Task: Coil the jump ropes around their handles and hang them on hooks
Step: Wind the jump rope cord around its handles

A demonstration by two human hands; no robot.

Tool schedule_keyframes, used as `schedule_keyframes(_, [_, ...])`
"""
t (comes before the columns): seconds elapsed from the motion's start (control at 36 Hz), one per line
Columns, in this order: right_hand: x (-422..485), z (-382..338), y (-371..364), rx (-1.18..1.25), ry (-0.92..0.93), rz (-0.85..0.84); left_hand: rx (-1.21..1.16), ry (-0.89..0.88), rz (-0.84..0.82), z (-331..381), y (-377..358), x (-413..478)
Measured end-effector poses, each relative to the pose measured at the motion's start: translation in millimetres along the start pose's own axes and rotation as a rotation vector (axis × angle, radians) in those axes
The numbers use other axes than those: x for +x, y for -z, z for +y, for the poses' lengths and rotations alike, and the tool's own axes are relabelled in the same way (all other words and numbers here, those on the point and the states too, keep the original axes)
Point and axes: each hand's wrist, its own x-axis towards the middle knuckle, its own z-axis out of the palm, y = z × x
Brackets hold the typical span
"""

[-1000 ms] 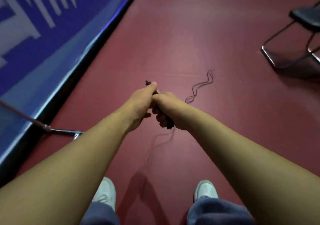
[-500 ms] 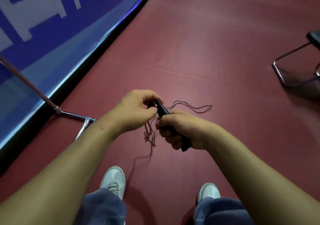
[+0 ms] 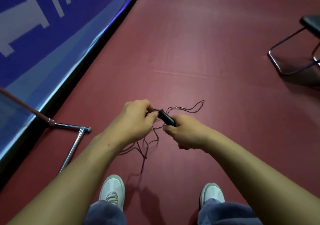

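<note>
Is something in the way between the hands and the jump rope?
No, nothing visible is. The right hand grips the black handle, and the left hand pinches the thin rope right at the handle's top end. The rest of the rope hangs loose below the hands.

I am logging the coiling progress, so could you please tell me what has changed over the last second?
The left hand has drawn off the right hand and now pinches the rope by the tip of the handle. Loose rope loops have gathered below the hands. The right hand still grips the handle.
</note>
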Motion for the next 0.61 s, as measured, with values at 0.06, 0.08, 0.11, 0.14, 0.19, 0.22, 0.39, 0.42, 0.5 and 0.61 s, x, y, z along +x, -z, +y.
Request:
schedule_keyframes(0.06, [1, 8, 6, -0.166, 0.000, 0.130, 0.007, 0.043, 0.000, 4, 2, 1])
schedule_keyframes(0.08, [1, 12, 9, -0.206, 0.000, 0.178, 0.009, 0.053, -0.010, 6, 3, 1])
schedule_keyframes(0.11, [-1, 15, 13, -0.216, 0.003, 0.201, 0.011, 0.053, -0.019, 9, 5, 0])
schedule_keyframes(0.14, [-3, 19, 17, -0.210, 0.007, 0.203, 0.012, 0.042, -0.019, 12, 7, 0])
schedule_keyframes(0.19, [-9, 24, 22, -0.197, 0.021, 0.174, 0.014, -0.002, 0.023, 14, 13, 1])
schedule_keyframes(0.22, [-12, 25, 24, -0.191, 0.038, 0.160, 0.019, -0.030, 0.056, 13, 15, 1])
schedule_keyframes(0.39, [-17, 23, 14, -0.111, 0.065, 0.098, 0.036, -0.035, 0.151, 11, 8, 0])
schedule_keyframes(0.42, [-16, 21, 11, -0.063, 0.054, 0.091, 0.023, -0.009, 0.134, 14, 6, 0])
schedule_keyframes(0.5, [-13, 19, 7, 0.299, -0.051, 0.100, -0.147, 0.058, 0.035, 22, 0, -2])
schedule_keyframes(0.61, [-12, 11, 7, 0.784, -0.141, 0.103, -0.348, 0.055, -0.066, 30, -4, -12])
